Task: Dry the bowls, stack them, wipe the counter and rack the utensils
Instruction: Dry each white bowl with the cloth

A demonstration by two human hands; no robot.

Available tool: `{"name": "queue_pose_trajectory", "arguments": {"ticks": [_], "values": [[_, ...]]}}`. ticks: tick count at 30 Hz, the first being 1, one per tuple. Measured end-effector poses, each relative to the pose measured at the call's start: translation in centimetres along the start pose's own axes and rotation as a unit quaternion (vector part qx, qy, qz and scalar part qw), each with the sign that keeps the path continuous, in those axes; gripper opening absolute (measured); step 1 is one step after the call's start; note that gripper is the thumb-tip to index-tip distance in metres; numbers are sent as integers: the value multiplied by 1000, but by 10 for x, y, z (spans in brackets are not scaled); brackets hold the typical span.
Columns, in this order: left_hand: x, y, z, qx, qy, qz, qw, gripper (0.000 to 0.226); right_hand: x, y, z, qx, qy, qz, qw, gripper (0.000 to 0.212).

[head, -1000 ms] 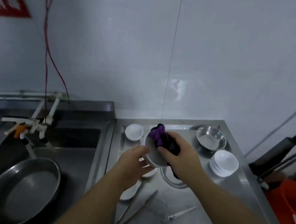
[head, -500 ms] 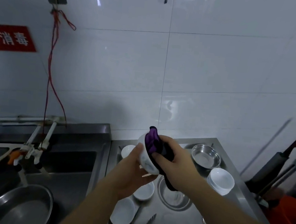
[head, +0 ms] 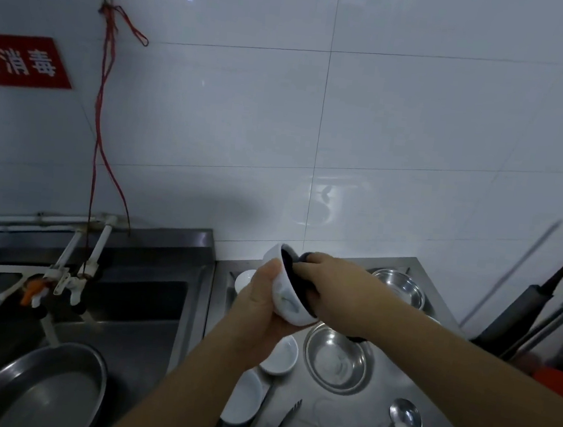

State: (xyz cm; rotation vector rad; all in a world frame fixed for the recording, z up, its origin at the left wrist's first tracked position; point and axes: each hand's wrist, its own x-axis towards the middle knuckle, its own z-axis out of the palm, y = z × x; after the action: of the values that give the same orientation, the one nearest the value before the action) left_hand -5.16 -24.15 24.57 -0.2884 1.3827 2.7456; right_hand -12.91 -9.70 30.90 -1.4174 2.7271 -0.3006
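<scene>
Head view, and it's the white tiled wall (head: 419, 123) filling most of the picture, a red sign (head: 19, 60) at the left edge and a red cord (head: 102, 110) dangling from a wall hook down to the taps. Below left, the steel sink (head: 134, 302), with a big round metal basin (head: 32, 392) sitting in its near corner. To the right of it runs the steel counter (head: 432, 417), and that's where the action is. Right hand (head: 338, 291) is curled round a dark cloth (head: 296, 273), pushed into the mouth of a white bowl (head: 286, 296) held tipped on its side above the counter. Left hand (head: 257, 310) cups that bowl from underneath, thumb up along its outer wall. Under the hands, a metal bowl (head: 338, 360) sits on the counter, a second metal bowl (head: 400, 290) back by the wall. Two small white dishes (head: 280, 354) (head: 243, 399) lie near the left forearm, another (head: 244, 278) peeking out behind the left hand. Down front, a ladle (head: 401, 421) lies bowl-up, and tongs (head: 284, 420) beside the nearer dish.
</scene>
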Motion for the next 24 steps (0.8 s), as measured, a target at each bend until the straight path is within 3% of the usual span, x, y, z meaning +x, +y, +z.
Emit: {"name": "queue_pose_trajectory", "arguments": {"ticks": [4, 6, 9, 13, 14, 16, 18, 20, 22, 24], "values": [[8, 8, -11, 139, 15, 29, 990, 94, 9, -1, -9, 152, -108, 125, 974, 24], [7, 11, -18, 182, -26, 30, 982, 107, 6, 5, -12, 311, -138, 183, 922, 22], [5, 11, -17, 190, -95, 24, 977, 110, -6, 4, -11, 530, -125, 268, 794, 20], [7, 5, 2, 137, -195, 7, 971, 108, -11, -10, 5, 802, -62, 272, 528, 12], [9, 5, 2, 132, -197, 6, 971, 109, -11, -15, 6, 835, -50, 267, 478, 12], [10, 2, -5, 139, -163, 21, 977, 110, -13, -24, 8, 861, -14, 269, 432, 19], [7, -2, -10, 136, -106, 39, 984, 105, -16, -29, 11, 870, 36, 267, 414, 31], [4, -5, -8, 110, -78, 43, 990, 105, -15, -34, 15, 852, 107, 267, 438, 30], [4, -7, -3, 98, -66, 32, 992, 107, -13, -37, 19, 771, 194, 291, 532, 15], [6, -10, 0, 94, -55, 27, 994, 111, -12, -35, 23, 635, 261, 303, 661, 6]]}}
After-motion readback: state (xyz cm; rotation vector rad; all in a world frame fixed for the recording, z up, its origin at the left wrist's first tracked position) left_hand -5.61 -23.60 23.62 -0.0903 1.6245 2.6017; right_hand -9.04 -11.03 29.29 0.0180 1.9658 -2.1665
